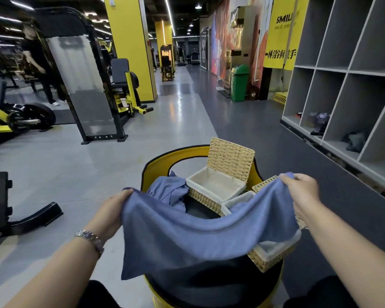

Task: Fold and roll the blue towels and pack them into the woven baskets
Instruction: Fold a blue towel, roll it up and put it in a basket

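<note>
The person's left hand [111,210] and right hand [302,192] each have their fingers curled over an upper corner of a soft blue terry towel [193,236], holding it stretched in the air so its middle sags and its lower edge hangs free over the round black-and-yellow padded stool [209,285]. Behind the towel, toward twelve o'clock, an open rectangular woven straw basket with a white cloth lining [216,185] sits with its lid up, and a second such basket [273,256] lies at about three o'clock, partly hidden by the hanging cloth. A crumpled second blue towel [168,192] is heaped at eleven o'clock beside the first basket. My worry is that sagging middle: it looks likely to brush the nearer basket, and if it catches the rim it might nudge it off the stool's edge. With so little bare seat to work on, a fold laid there may well come out crooked or slide off the side.
</note>
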Tool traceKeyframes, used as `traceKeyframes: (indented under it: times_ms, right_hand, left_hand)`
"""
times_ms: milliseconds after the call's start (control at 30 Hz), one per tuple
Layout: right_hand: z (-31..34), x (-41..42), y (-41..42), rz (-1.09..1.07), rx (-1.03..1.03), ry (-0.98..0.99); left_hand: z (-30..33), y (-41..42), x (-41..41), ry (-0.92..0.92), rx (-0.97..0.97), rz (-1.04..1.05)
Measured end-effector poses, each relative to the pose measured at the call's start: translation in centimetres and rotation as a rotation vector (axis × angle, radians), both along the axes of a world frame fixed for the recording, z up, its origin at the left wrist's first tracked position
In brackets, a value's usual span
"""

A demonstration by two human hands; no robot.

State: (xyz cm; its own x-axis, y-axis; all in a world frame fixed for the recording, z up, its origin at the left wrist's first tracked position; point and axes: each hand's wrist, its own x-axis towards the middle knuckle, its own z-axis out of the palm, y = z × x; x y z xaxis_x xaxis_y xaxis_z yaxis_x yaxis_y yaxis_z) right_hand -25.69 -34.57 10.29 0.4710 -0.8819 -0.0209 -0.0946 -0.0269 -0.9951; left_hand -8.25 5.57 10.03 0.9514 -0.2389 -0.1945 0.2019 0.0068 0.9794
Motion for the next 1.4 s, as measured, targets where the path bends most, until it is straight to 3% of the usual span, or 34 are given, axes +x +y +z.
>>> traceKeyframes:
  times_ms: [133,500,800,967,1067,1167,1233,1400]
  right_hand:
    - [1.5,2.6,6.0,0.110,-0.253,0.073]
    - [-0.7,5.8,14.7,0.470,-0.541,0.018]
    - [-6.7,6.6,14.3,0.551,-0.875,0.076]
    - [-7.5,6.8,13.7,0.629,-0.822,0.156]
    - [-7.6,6.8,13.7,0.578,-0.724,0.171]
    - [-7.1,6.6,13.7,0.549,-0.675,0.140]
    - [-6.8,6.4,13.6,0.547,-0.641,0.113]
    - [-5.9,5.6,12.9,0.687,-0.388,0.034]
  left_hand:
    - [1.1,-5.5,-2.2,-0.052,-0.048,-0.076]
    - [-2.1,-12.9,-4.7,-0.357,0.125,-0.235]
    - [-7.4,-13.9,-4.7,-0.209,0.057,-0.197]
    - [-7.1,-14.1,-5.1,-0.100,-0.085,-0.293]
    - [-7.2,-13.5,-5.5,-0.304,0.073,-0.409]
    - [-8.0,-13.2,-4.9,-0.518,0.309,-0.295]
    - [-8.3,-12.9,-4.2,-0.536,0.314,-0.258]
    - [-9.1,-13.0,-3.9,-0.605,0.300,-0.505]
